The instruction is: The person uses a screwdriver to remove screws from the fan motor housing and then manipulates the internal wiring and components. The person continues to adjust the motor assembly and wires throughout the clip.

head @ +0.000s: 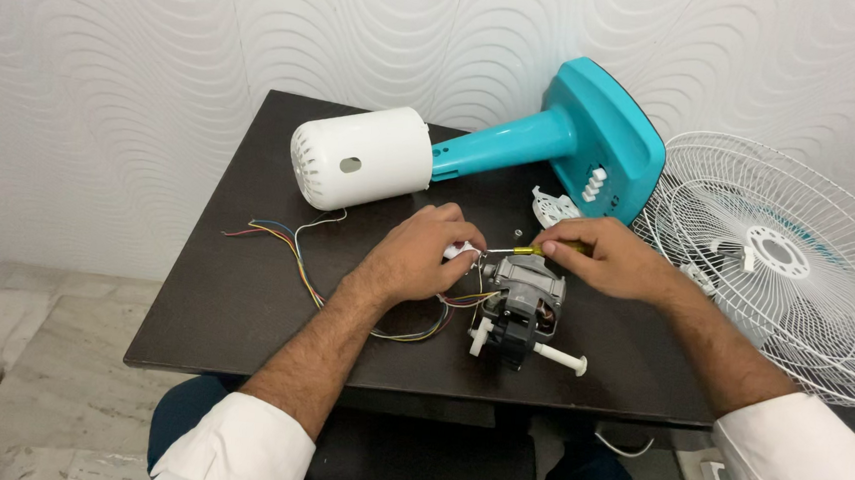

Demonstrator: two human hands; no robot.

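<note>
- Grey metal fan motor (521,302), white shaft pointing toward the viewer, lay on the dark tabletop (242,307), just below both hands.
- Right hand (602,254): grip clenched on a yellow-handled screwdriver (537,249), shaft running left, tip at the motor's upper left edge.
- Left hand (421,255): grip pinched on a small white part (460,252) touching the motor's top, beside the screwdriver tip.
- Coloured wires (291,251) trailed left from the motor, under the left wrist.
- White motor cover (363,157) on a teal fan stand (575,145), lying behind the hands.
- White wire fan guard (787,260), to the right of the tabletop.
</note>
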